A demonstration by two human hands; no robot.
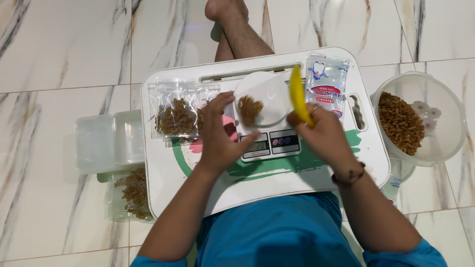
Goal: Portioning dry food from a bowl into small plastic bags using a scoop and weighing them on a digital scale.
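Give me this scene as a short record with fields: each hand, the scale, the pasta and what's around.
left hand: open, resting at the white digital kitchen scale
right hand: grip closed on a yellow plastic scoop
scale load: small heap of brown spiral pasta on the round platform
work surface: white plastic lap tray
on tray: clear filled pasta bags, pack of empty pouches
right of tray: clear round bowl of pasta

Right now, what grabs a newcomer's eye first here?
The yellow scoop in the right hand, raised over the white scale mid-tray, where a clear dish holds a little brown pasta. The left hand rests at the scale's left edge, beside filled pasta bags. At far right, on the marble floor, a clear bowl holds a heap of the same pasta.
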